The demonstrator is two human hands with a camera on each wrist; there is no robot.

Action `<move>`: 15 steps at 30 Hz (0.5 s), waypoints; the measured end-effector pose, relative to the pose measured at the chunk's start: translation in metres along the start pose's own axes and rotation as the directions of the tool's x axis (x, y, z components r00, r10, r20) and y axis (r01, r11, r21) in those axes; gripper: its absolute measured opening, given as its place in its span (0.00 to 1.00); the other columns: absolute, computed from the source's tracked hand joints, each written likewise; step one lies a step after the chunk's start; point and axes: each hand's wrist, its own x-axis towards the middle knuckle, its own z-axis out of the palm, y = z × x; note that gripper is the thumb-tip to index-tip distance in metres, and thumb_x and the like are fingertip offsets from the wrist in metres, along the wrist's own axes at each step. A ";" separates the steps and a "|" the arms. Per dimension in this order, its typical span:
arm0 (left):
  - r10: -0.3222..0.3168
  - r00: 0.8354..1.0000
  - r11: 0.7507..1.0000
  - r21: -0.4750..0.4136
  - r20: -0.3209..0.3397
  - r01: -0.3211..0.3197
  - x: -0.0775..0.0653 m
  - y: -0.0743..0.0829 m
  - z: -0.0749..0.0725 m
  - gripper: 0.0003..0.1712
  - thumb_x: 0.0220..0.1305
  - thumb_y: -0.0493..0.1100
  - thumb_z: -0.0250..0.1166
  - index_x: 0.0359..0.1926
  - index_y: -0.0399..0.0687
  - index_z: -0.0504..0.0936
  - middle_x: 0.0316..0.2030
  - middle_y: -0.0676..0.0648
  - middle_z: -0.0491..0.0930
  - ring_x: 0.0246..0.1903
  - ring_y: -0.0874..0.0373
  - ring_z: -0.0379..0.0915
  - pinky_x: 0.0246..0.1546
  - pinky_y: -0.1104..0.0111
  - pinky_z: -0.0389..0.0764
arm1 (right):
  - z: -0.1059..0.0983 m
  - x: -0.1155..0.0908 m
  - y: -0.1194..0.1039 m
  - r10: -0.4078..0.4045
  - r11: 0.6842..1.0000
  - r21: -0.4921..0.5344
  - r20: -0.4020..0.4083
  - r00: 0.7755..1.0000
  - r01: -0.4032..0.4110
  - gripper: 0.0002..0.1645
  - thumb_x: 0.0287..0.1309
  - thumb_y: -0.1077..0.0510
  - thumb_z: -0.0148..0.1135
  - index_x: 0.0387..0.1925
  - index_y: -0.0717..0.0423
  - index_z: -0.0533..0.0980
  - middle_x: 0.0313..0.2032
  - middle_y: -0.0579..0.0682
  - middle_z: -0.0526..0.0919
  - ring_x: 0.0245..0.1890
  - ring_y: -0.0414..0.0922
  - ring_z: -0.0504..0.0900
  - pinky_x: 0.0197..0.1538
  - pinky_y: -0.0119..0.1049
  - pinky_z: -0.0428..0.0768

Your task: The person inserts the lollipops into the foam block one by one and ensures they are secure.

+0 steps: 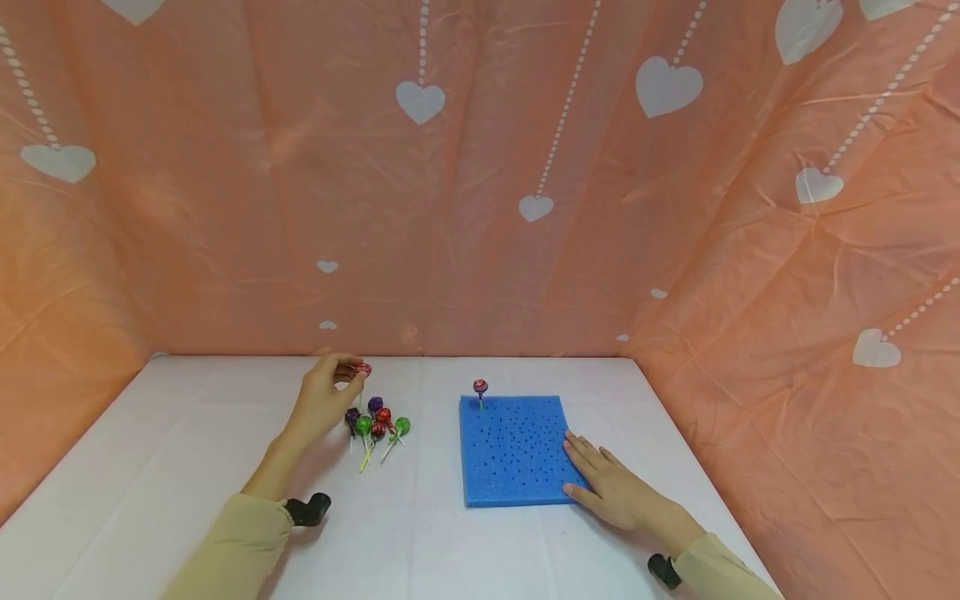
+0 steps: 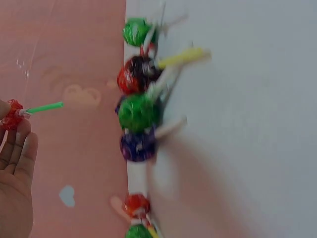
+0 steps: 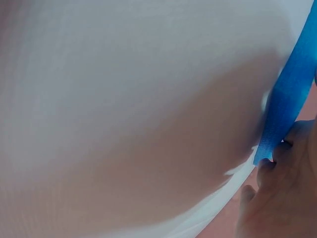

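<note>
In the head view my left hand (image 1: 327, 394) pinches a red-wrapped lollipop (image 1: 363, 369) by its head, above a small pile. The left wrist view shows its green stick (image 2: 45, 107) pointing away from the fingers. Below lie several lollipops, among them a green one (image 1: 402, 426), a purple one (image 1: 376, 405) and a red one (image 1: 383, 415). My right hand (image 1: 617, 486) rests with straight fingers on the right edge of a blue foam block (image 1: 510, 492) dotted with small holes. One red-and-purple lollipop (image 1: 481, 387) stands upright near the block's far left corner.
A white cloth (image 1: 420, 550) covers the table. Orange sheeting with white hearts (image 1: 480, 275) rises along the back and both sides. Black wrist-worn devices (image 1: 309, 509) sit at both sleeves.
</note>
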 end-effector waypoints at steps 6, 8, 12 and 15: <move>0.010 1.000 0.999 -0.030 -0.009 -0.010 0.004 0.008 0.020 0.13 0.69 0.28 0.65 0.53 0.28 0.78 0.45 0.35 0.82 0.45 0.42 0.81 0.43 0.78 0.78 | 0.000 0.000 0.000 -0.002 1.000 -0.002 -0.002 1.000 0.002 0.47 0.79 0.34 0.43 0.81 0.63 0.51 0.82 0.58 0.47 0.81 0.60 0.48 0.79 0.61 0.49; 0.019 1.000 0.999 -0.038 -0.009 -0.019 0.006 0.010 0.026 0.13 0.69 0.29 0.66 0.53 0.29 0.78 0.44 0.36 0.82 0.45 0.43 0.81 0.44 0.77 0.79 | 0.000 0.000 0.000 -0.001 1.000 0.000 -0.001 1.000 0.001 0.48 0.79 0.34 0.43 0.81 0.63 0.51 0.82 0.58 0.47 0.81 0.60 0.48 0.79 0.61 0.49; 0.055 0.998 0.995 -0.085 -0.011 -0.055 0.007 0.014 0.040 0.13 0.67 0.28 0.66 0.52 0.29 0.78 0.44 0.36 0.82 0.44 0.43 0.81 0.45 0.73 0.81 | 0.000 0.001 0.000 -0.001 1.000 0.005 -0.001 1.000 0.001 0.48 0.79 0.33 0.43 0.81 0.63 0.51 0.82 0.58 0.47 0.81 0.60 0.48 0.79 0.61 0.48; 0.067 0.998 0.990 -0.122 -0.003 -0.066 0.008 0.017 0.050 0.13 0.67 0.27 0.66 0.52 0.29 0.78 0.44 0.36 0.82 0.44 0.43 0.81 0.45 0.73 0.81 | 0.002 0.001 0.002 -0.004 1.000 -0.001 -0.003 1.000 0.004 0.48 0.78 0.33 0.43 0.81 0.63 0.51 0.82 0.58 0.47 0.81 0.60 0.48 0.79 0.61 0.49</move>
